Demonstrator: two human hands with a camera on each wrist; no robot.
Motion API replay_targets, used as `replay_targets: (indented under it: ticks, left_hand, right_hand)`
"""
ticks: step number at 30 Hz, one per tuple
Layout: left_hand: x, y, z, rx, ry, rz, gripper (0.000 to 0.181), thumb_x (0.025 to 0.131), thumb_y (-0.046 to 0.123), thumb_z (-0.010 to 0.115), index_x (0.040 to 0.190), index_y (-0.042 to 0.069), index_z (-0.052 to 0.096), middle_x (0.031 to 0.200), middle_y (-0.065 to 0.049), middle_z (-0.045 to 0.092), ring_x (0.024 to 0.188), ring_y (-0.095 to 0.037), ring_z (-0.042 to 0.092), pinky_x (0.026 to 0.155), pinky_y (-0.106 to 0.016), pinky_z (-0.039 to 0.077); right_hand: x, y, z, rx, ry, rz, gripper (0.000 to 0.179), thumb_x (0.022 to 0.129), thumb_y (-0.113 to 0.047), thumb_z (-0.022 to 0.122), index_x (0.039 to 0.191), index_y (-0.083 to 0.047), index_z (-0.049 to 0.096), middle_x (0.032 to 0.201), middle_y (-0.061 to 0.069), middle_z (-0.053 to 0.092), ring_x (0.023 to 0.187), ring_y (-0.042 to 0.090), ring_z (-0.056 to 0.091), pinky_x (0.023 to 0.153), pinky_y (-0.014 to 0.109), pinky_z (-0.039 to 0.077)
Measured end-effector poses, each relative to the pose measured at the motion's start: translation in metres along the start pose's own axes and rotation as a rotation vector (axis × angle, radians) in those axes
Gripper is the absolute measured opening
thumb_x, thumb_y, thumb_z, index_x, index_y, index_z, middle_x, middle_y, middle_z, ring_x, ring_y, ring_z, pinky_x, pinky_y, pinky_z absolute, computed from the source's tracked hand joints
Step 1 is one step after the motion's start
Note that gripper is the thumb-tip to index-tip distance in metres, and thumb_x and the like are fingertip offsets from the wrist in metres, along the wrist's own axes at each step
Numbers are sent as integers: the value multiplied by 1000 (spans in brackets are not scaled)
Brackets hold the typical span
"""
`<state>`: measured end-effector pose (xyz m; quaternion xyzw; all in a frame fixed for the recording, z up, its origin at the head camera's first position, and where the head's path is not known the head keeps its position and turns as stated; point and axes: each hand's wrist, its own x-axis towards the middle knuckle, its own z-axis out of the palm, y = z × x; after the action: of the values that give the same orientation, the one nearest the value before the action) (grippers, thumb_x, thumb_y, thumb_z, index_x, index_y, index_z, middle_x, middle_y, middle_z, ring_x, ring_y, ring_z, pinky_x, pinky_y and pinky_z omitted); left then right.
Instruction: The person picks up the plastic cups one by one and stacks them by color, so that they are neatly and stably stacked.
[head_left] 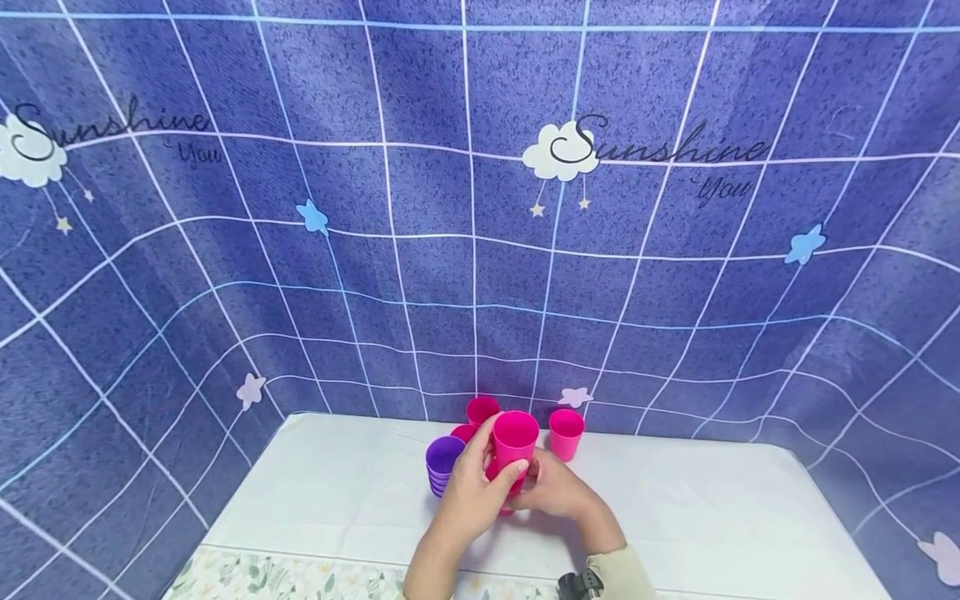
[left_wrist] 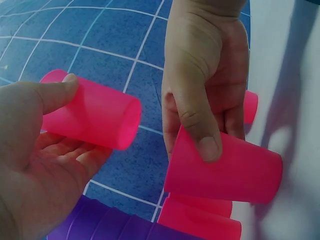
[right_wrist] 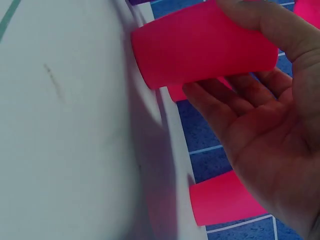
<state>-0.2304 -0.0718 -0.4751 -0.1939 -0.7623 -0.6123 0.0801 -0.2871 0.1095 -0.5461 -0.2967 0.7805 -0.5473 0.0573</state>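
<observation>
My left hand (head_left: 471, 493) grips a pink cup (head_left: 516, 437), thumb on one side and fingers on the other. That cup is raised, clear of the one below it. Lower and just to the right, my right hand (head_left: 561, 485) holds a second pink cup (left_wrist: 230, 167) near its rim, with its base close to the tabletop. In the head view this lower cup is mostly hidden by the left hand and upper cup. Left of the hands stands a stack of purple cups (head_left: 442, 462), nested with the openings up.
Two pink cups, one farther back (head_left: 482, 408) and one partly covered (head_left: 462, 432), stand behind the left hand. Another pink cup (head_left: 566, 435) stands at the back right. The white tabletop (head_left: 337, 475) meets a blue grid-patterned curtain (head_left: 420, 333) behind and at the sides.
</observation>
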Motion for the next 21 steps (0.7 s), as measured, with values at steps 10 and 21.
replay_targets:
  ticks: [10, 21]
  left_hand:
    - [-1, 0, 0, 13, -5, 3, 73, 96, 19, 78, 159, 6, 42, 154, -19, 56, 147, -35, 54, 121, -45, 42]
    - [-1, 3, -3, 0, -25, 2, 73, 94, 22, 81, 156, 4, 47, 151, -19, 60, 142, -35, 59, 118, -44, 47]
  right_hand:
    - [-2, 3, -9, -34, 169, 96, 48, 76, -6, 86, 122, -10, 72, 111, 6, 77, 95, 5, 69, 90, 23, 58]
    - [-3, -3, -16, 97, 298, 140, 65, 82, -1, 79, 142, 6, 56, 131, 23, 70, 110, 6, 68, 97, 16, 56]
